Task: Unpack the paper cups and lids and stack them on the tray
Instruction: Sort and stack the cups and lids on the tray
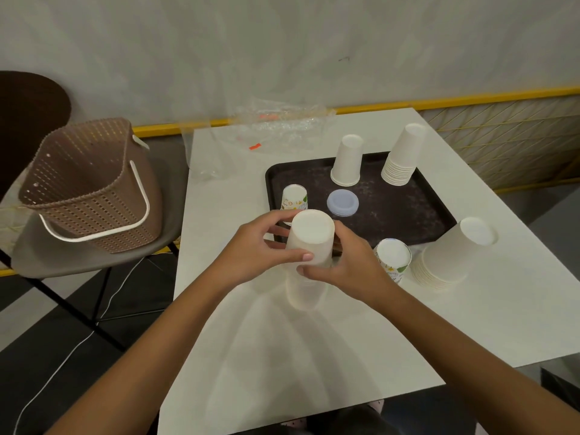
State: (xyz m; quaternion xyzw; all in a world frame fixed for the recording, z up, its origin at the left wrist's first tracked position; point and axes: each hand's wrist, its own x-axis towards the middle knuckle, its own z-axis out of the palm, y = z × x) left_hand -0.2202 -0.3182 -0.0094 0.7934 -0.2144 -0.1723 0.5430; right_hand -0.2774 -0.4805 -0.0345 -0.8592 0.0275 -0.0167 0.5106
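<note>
Both hands hold an upside-down stack of plain paper cups (310,243) above the white table, near the tray's front left corner. My left hand (260,249) grips its upper part, thumb across the front. My right hand (348,265) grips it from the right, lower down. The dark tray (408,211) carries a single white cup (346,161), a stack of white cups (403,157), a small printed cup (294,197) and a bluish lid (342,203). Beside the tray stand another printed cup (394,259) and a wide cup stack (452,255).
Crumpled clear plastic wrapping (276,127) lies at the table's far edge. A brown perforated basket (91,186) with a white handle sits on a chair to the left. A yellow-railed partition (502,139) runs behind the table.
</note>
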